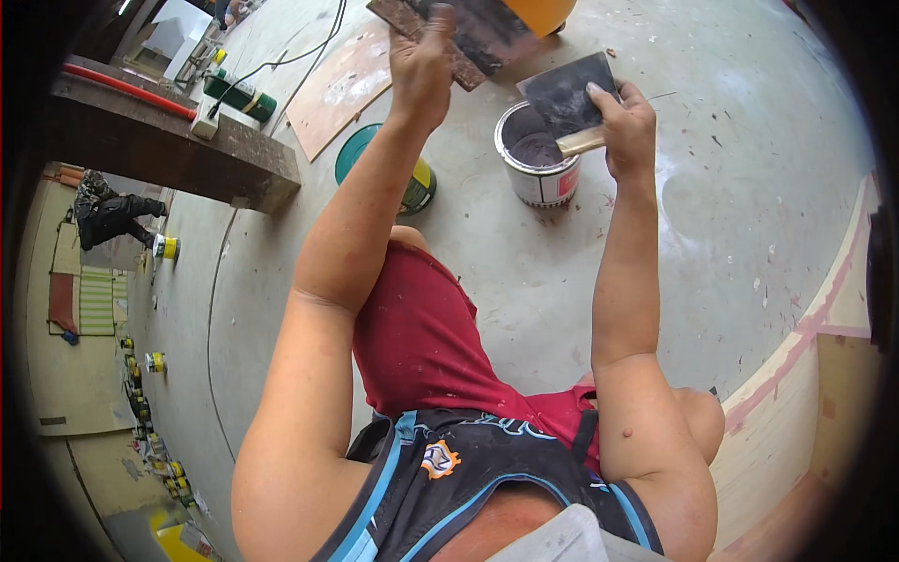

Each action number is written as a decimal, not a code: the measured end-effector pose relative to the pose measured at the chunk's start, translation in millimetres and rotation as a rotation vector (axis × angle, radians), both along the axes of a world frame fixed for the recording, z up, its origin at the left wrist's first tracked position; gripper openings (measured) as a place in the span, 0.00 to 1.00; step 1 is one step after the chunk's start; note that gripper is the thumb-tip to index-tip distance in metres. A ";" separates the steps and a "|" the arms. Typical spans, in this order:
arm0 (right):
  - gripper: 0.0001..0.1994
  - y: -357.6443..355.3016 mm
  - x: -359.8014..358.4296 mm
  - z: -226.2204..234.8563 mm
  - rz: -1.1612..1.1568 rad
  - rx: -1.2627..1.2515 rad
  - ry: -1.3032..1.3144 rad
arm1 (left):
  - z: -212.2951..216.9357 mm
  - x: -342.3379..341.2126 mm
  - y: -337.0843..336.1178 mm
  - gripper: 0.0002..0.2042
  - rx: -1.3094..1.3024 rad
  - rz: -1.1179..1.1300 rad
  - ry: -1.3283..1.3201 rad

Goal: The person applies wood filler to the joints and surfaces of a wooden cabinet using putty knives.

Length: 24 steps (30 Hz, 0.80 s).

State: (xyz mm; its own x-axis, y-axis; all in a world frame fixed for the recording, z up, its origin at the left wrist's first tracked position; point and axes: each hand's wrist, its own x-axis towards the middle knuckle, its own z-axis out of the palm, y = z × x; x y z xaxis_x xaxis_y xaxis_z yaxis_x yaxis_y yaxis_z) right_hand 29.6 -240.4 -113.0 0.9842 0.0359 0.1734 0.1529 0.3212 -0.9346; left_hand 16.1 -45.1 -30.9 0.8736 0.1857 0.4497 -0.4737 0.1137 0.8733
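My left hand [421,75] is closed round the brown wooden edge of a flat, dark, smeared plate [496,37], raised at the top of the view. In my right hand [627,126] is a broad putty knife [569,94] with a dark blade and a pale handle, my thumb pressed on the blade. The knife is over the rim of an open metal can [551,184], which has grey paste inside. Left of the can stands a green and yellow bucket [419,192], partly hidden behind my left forearm.
A plywood sheet [342,89] lies on the grey floor by a black cable [304,58]. A thick dark beam [169,140] juts in from the left. Another person [117,211] is at far left. Pale panels [796,393] with pink seams curve along the right. Something yellow-orange [543,13] sits at the top.
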 end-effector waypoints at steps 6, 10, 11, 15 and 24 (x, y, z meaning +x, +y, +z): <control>0.11 -2.4 -8.2 6.3 0.187 0.341 0.207 | -19.9 4.2 4.2 0.14 0.089 -0.161 0.096; 0.10 -7.4 -13.5 20.7 0.182 0.373 0.173 | -17.9 -16.7 -20.3 0.19 0.368 -0.274 0.210; 0.10 -10.8 -14.5 24.9 0.178 0.352 0.139 | -13.2 -17.0 -16.5 0.20 0.423 -0.326 0.251; 0.10 -14.9 -14.9 30.2 0.127 0.449 -0.060 | 4.1 -28.1 -14.7 0.17 0.122 -0.422 0.477; 0.16 7.1 -34.3 41.0 -0.603 -0.167 -0.628 | -1.4 -7.5 -0.7 0.11 -0.288 -0.256 0.231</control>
